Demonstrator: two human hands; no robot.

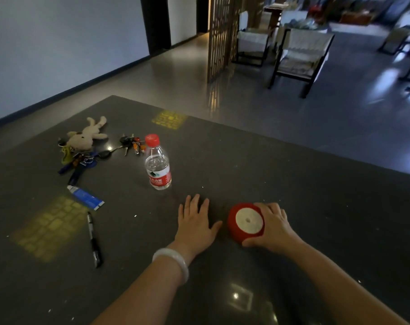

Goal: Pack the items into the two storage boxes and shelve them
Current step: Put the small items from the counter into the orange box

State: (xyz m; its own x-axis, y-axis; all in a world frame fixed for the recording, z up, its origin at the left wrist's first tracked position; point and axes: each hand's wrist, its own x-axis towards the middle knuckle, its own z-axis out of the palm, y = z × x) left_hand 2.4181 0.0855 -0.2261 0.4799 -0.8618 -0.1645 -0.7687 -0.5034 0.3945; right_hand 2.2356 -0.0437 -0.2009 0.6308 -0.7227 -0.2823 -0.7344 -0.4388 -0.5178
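My right hand grips a red roll with a white round face that sits on the dark table. Just left of the roll, my left hand rests flat on the tabletop with fingers spread. A water bottle with a red cap stands upright beyond my left hand. Farther left lie a blue tube, a black pen, a plush toy and two bunches of keys. No storage box is in view.
The table's far edge runs diagonally from the upper left to the right. Beyond it is a shiny floor, a wooden lattice screen and chairs at the back right.
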